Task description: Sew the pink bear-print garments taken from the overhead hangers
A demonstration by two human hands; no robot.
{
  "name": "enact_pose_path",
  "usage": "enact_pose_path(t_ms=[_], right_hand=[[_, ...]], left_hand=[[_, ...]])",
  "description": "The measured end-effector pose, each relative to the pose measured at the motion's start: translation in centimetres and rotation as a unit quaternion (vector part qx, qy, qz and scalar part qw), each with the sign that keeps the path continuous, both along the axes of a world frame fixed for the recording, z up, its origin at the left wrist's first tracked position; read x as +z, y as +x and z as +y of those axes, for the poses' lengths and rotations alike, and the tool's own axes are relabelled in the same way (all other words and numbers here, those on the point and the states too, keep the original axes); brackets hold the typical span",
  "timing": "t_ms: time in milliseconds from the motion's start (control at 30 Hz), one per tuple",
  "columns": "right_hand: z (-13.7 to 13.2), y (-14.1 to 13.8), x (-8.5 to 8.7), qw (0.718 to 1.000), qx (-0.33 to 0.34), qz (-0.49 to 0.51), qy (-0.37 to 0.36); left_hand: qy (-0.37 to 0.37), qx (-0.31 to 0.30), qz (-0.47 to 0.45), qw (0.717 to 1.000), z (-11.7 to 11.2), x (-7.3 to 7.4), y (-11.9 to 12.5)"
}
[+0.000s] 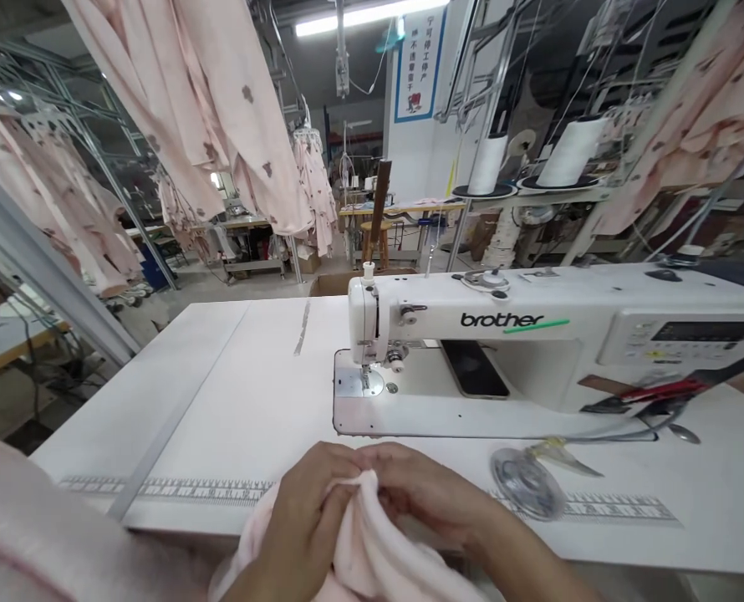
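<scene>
- Pink cloth (372, 535) bunched at near side of machine (472, 293), by table's edge; lower part cut off by frame, some folds hidden by hands.
- L hand (303, 510), in front of machine: pinching cloth, thumb on near side; fingertips partly hidden.
- R hand (422, 489): also gripping cloth, right up against L hand; fingers curl under, exact hold hard to see.
- Ruler (202, 491) on table (252, 401), in front of machine; middle covered by hands + cloth.
- Clear disc (527, 483) in front of machine's base, overlapping ruler; contents unclear. Snips (566, 457) btwn disc & machine; can't tell if touching disc.
- Phone (476, 368) under machine's arm, far end partly hidden.
- Garments (247, 109) hung behind machine, to L; tops cut off.
</scene>
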State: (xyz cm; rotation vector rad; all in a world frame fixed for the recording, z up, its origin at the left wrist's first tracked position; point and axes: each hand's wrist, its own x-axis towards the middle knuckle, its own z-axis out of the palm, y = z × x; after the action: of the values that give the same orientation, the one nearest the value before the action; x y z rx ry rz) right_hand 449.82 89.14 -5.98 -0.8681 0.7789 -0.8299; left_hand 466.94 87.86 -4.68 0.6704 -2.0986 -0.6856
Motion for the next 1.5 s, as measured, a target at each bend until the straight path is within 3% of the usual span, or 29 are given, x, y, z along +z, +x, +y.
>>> enact_pose_path(t_ms=[67,133,233,300,367,433,533,633,700,800,867,1000,1100,1233,1500], right_hand=[[1.2,-0.4,1.5,0.991,-0.059,0.078,-0.092],[2.5,-0.3,2.8,0.958,-0.131,0.192,-0.168],[3.8,0.7,3.5,0.883,-0.183,0.377,-0.211],[3.7,1.3,3.3,0.855,-0.193,0.427,-0.223],[3.0,1.2,3.0,0.861,-0.197,0.396,-0.251],[1.9,0.3,2.8,0.872,-0.183,0.339,-0.302],[0.5,-1.2,2.6,0.871,-0.155,0.32,-0.338],[-0.6,-2.1,2.2,0.873,-0.197,0.338,-0.29],[-1.4,-2.4,1.6,0.88,-0.241,0.322,-0.255],[-3.2,-2.8,0.4,0.876,-0.258,0.334,-0.234],[-4.6,-3.0,-0.4,0.851,-0.248,0.411,-0.215],[-7.3,-3.2,-1.5,0.795,-0.233,0.54,-0.148],[-8.7,-3.2,-2.0,0.77,-0.214,0.591,-0.114],[-9.9,-3.4,-2.9,0.749,-0.202,0.625,-0.081],[-10.5,-4.0,-3.1,0.718,-0.22,0.658,-0.058]], left_hand=[[0.006,0.047,0.004,0.999,-0.3,-0.3,0.0],[-0.02,0.085,-0.008,0.996,-0.6,-0.7,-0.1],[-0.07,0.108,-0.017,0.991,-0.9,-1.0,-0.7],[-0.019,0.13,-0.006,0.991,-1.1,-0.5,-1.1],[0.111,0.13,-0.005,0.985,-1.4,0.5,-1.3],[0.234,0.077,-0.032,0.969,-1.9,1.8,-1.3],[0.265,-0.002,-0.078,0.961,-3.2,3.2,-1.1],[0.258,-0.015,-0.082,0.962,-4.8,3.7,-1.6],[0.305,-0.048,-0.073,0.948,-6.0,3.5,-2.2],[0.379,-0.089,-0.041,0.92,-8.4,2.3,-3.5],[0.389,-0.081,-0.047,0.916,-10.1,0.9,-4.2],[0.312,-0.02,-0.158,0.937,-12.5,-2.2,-5.0],[0.248,0.02,-0.215,0.944,-13.4,-3.3,-5.3],[0.168,0.077,-0.291,0.939,-14.2,-3.5,-6.4],[0.194,0.109,-0.301,0.927,-14.8,-3.3,-8.1]])
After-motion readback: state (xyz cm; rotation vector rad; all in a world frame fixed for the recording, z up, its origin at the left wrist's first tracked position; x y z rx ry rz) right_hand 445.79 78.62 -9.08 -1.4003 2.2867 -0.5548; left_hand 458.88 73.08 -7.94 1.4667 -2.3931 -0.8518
